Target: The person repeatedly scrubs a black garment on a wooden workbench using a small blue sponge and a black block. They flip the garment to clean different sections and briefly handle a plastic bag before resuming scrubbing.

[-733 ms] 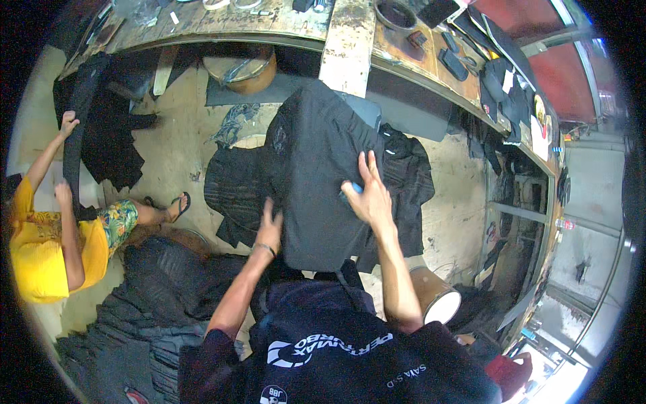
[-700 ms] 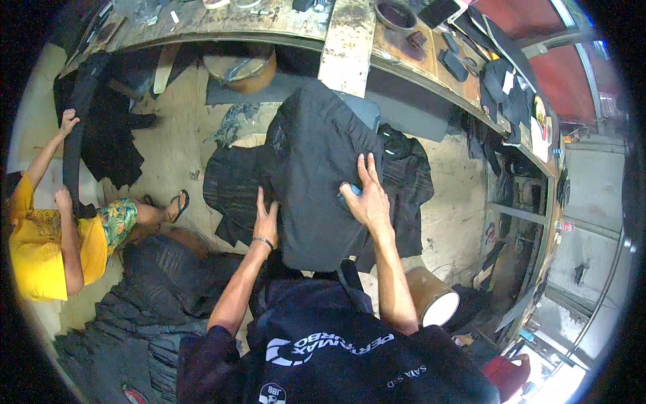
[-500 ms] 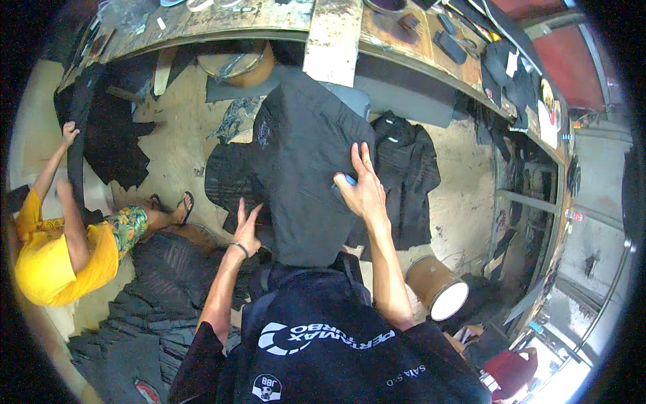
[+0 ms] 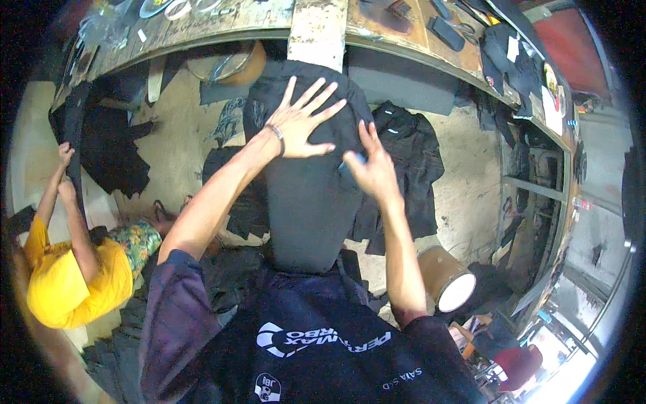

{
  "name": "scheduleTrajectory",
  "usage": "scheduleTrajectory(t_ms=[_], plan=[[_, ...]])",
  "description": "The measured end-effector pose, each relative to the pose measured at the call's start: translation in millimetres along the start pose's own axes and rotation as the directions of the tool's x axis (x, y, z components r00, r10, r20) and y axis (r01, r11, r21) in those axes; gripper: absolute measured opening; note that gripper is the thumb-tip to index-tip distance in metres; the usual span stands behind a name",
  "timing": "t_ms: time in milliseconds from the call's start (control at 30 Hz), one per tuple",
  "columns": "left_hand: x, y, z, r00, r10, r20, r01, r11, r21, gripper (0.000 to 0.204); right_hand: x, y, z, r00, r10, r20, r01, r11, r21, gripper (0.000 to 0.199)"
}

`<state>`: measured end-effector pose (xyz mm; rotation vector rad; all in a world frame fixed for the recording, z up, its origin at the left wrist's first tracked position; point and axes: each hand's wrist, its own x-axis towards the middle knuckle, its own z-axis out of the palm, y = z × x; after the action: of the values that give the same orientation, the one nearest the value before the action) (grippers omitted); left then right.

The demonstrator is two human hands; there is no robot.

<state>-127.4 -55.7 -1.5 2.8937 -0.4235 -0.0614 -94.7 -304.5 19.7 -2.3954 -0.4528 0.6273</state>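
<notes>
Our left hand [image 4: 299, 128] is spreading open over the black garment [image 4: 309, 219]

We are pressing its palm near the garment's far end, having left its left edge, so both hands are now touching the far half. Our right hand [image 4: 369, 158] is lying along the right edge, thumb beside something small and blue [image 4: 351, 164]; whether gripping it, we cannot tell. The garment is covering the near end of a worn board [image 4: 317, 34].
</notes>
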Motion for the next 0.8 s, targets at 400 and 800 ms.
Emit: scheduleTrajectory(t_ms=[400,800], plan=[[128.8,-35.9,-13.7,0.955,0.286,0.086,-0.281,0.958,-0.062,0.095,-39.8,-64.7,91.9,0.869,-0.365,-0.336,0.349,0.931,-0.109,0.046],[142.8,-30.6,-10.2,0.967,0.093,0.236,-0.074,0.993,-0.089,0.097,-14.5,-100.9,108.9,0.796,-0.567,-0.211,0.552,0.824,-0.129,0.037]])
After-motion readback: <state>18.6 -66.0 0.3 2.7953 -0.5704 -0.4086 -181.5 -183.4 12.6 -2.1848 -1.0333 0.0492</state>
